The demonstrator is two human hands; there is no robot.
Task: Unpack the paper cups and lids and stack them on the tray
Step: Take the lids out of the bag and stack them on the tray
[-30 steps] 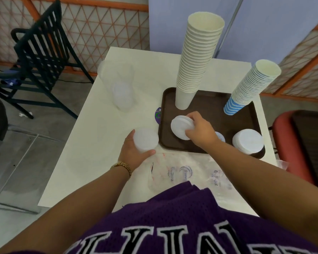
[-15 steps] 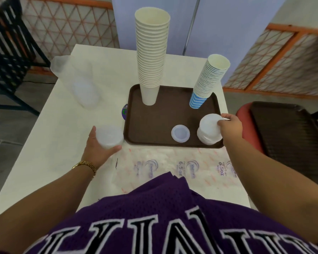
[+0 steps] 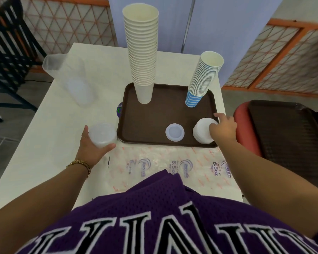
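A cream-white table (image 3: 92,57) fills the middle of the view, with a dark brown tray (image 3: 165,110) lying on it toward 1 o'clock from the person's chest. On the tray, a tall stack of plain cream paper cups (image 3: 142,52) stands upright at the far left corner, at 12 o'clock. A shorter stack of blue-striped cups (image 3: 203,77) leans to the right at 1 o'clock. A single white lid (image 3: 174,132) lies flat near the tray's near edge, and a low pile of white lids (image 3: 202,132) sits at the near right corner, at 2 o'clock.

The right hand (image 3: 223,128) rests on that pile, its thumb curled against the side and its fingers reaching over the top toward the tray rim; it holds the pile. The left hand (image 3: 93,144), at 10 o'clock and just off the tray's left edge, grips a translucent stack of lids (image 3: 102,135), thumb and fingers wrapped round it. A gold bracelet (image 3: 80,164) circles that wrist.

A clear, empty plastic sleeve (image 3: 70,79) lies on the table at 11 o'clock. Flattened printed wrapping (image 3: 173,167), marked 6.5 oz, lies between the tray and the purple jersey (image 3: 154,217). A small round sticker (image 3: 119,110) peeks out at the tray's left edge.

Beyond the table stand a pale blue partition (image 3: 228,24) and orange lattice fencing (image 3: 62,24). A dark slatted chair (image 3: 9,52) stands at 10 o'clock, and a red seat (image 3: 244,129) carrying a second dark tray (image 3: 286,132) at 3 o'clock.
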